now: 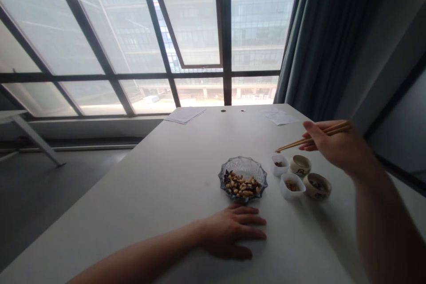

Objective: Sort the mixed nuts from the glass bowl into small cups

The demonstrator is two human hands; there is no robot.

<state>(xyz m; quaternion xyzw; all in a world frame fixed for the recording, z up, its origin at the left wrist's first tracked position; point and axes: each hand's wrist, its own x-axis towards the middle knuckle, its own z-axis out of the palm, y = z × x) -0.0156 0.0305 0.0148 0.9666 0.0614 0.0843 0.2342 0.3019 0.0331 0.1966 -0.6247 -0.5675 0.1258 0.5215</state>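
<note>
R fingers [313,128]: clamped on the chopsticks [296,143], gripped at the back end, prob. for reach.
R hand [336,146]: raised off the table [173,173]; stick tips close together, pointing left above the far white cup [280,164], nothing seen between them.
L fingers [253,222]: loosely apart, flat, holding nothing.
L hand [233,233]: palm down just in front of the glass bowl [244,162], not touching; looks like a brace.
Bowl contents: mixed nuts/beans.
Small cups: 2 white, 2 beige [317,185], 2x2 block right of the bowl, near enough for short moves.
Far edge: 2 paper sheets [185,114], curtain [316,40].

no legible text, cup [300,165] mark too blurred
</note>
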